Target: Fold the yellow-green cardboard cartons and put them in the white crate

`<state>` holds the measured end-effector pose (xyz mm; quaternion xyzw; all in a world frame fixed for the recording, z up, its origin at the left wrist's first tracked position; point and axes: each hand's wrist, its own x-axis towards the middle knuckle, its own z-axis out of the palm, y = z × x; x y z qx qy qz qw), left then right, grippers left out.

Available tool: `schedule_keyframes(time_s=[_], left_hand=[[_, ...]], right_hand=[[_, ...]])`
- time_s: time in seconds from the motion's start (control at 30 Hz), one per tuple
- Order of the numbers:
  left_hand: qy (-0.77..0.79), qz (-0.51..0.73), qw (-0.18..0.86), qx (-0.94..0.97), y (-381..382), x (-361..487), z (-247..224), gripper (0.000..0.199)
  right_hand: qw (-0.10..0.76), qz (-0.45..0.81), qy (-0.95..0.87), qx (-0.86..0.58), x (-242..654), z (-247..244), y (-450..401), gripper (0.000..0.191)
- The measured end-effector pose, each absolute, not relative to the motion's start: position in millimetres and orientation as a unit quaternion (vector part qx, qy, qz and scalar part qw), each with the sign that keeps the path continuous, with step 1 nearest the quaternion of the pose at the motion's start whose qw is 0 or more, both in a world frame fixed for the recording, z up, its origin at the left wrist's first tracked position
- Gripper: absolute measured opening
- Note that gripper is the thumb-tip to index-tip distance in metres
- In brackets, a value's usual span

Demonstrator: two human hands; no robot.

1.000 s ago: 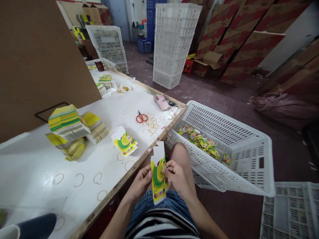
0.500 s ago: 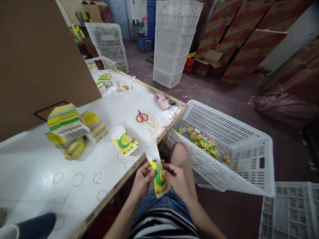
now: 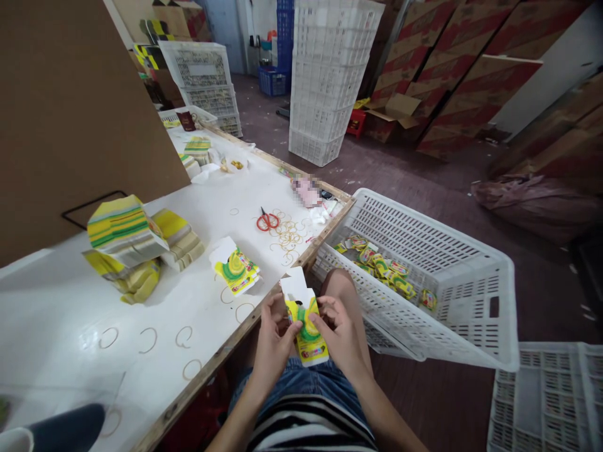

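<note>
Over my lap, just off the table's edge, I hold a small yellow and green printed carton (image 3: 308,339) with a white flap standing up at its far end. My left hand (image 3: 276,333) grips its left side, thumb on the printed face. On the right side my right hand (image 3: 340,329) grips it the same way, thumb also on the front; the fingers behind are partly hidden. A small pile of matching flat cartons (image 3: 235,270) lies on the white table (image 3: 188,326) beyond my left hand.
Red-handled scissors (image 3: 267,220) and loose rubber bands (image 3: 289,235) lie on the table. Bundled carton stacks (image 3: 122,226) sit at the left. A white crate (image 3: 461,270) holding several yellow packets (image 3: 386,270) stands right of my knee. More crates (image 3: 330,94) are stacked behind.
The carton has turned so its printed face shows wider, and its body looks more opened out. Both hands have shifted slightly with it, still gripping its sides.
</note>
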<state>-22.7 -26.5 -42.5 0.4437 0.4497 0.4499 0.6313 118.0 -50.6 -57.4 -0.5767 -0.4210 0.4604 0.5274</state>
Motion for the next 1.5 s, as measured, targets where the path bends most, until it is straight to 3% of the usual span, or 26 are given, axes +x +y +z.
schedule_keyframes(time_s=[0.1, 0.37, 0.57, 0.67, 0.77, 0.9, 0.97, 1.1, 1.23, 1.5], left_hand=[[0.426, 0.426, 0.647, 0.468, -26.9, -28.0, -39.7, 0.055], [0.353, 0.357, 0.723, 0.475, -21.9, -41.8, -29.1, 0.038], [0.355, 0.346, 0.731, 0.469, -26.8, -39.7, -33.9, 0.027], [0.341, 0.346, 0.741, 0.463, -27.6, -38.6, -32.6, 0.051], [0.334, 0.336, 0.744, 0.471, -26.3, -39.3, -30.8, 0.078], [0.354, 0.336, 0.706, 0.513, -23.8, -40.9, -31.0, 0.046], [0.367, 0.345, 0.693, 0.515, -23.3, -41.1, -32.0, 0.037], [0.387, 0.368, 0.676, 0.508, -23.7, -40.9, -34.1, 0.037], [0.398, 0.367, 0.666, 0.513, -23.7, -41.9, -32.7, 0.038], [0.378, 0.344, 0.685, 0.519, -22.6, -42.3, -22.5, 0.04]], right_hand=[[0.528, 0.455, -0.456, -0.554, 123.7, -51.9, -49.5, 0.047], [0.463, 0.498, -0.528, -0.509, 139.0, -44.7, -47.9, 0.023], [0.458, 0.449, -0.561, -0.524, 140.8, -37.1, -46.6, 0.031], [0.495, 0.455, -0.52, -0.526, 137.1, -39.3, -46.8, 0.021], [0.524, 0.491, -0.46, -0.522, 133.5, -43.8, -46.7, 0.046], [0.514, 0.458, -0.506, -0.52, 136.5, -44.7, -45.3, 0.03], [0.516, 0.427, -0.54, -0.51, 140.5, -41.9, -44.9, 0.036], [0.472, 0.448, -0.555, -0.518, 143.8, -35.6, -45.9, 0.046], [0.417, 0.479, -0.538, -0.555, 137.9, -35.0, -46.3, 0.033], [0.402, 0.467, -0.554, -0.56, 138.0, -37.7, -41.9, 0.021]])
